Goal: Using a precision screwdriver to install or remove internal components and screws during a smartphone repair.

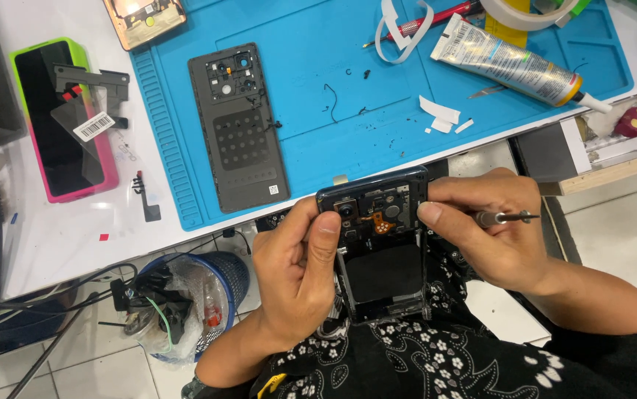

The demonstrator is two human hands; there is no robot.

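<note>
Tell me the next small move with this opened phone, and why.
Probably press the screwdriver tip onto a screw near the camera end. The left hand steadies the opened phone, the right hand holds the tool across its edge, and the back cover already lies on the blue mat.

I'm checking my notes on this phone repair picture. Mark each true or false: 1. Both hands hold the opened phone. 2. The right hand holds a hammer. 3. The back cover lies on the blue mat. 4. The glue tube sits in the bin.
1. True: the left hand and right hand grip the opened phone.
2. False: it holds a screwdriver.
3. True: the back cover lies on the blue mat.
4. False: the glue tube lies on the mat.
</note>
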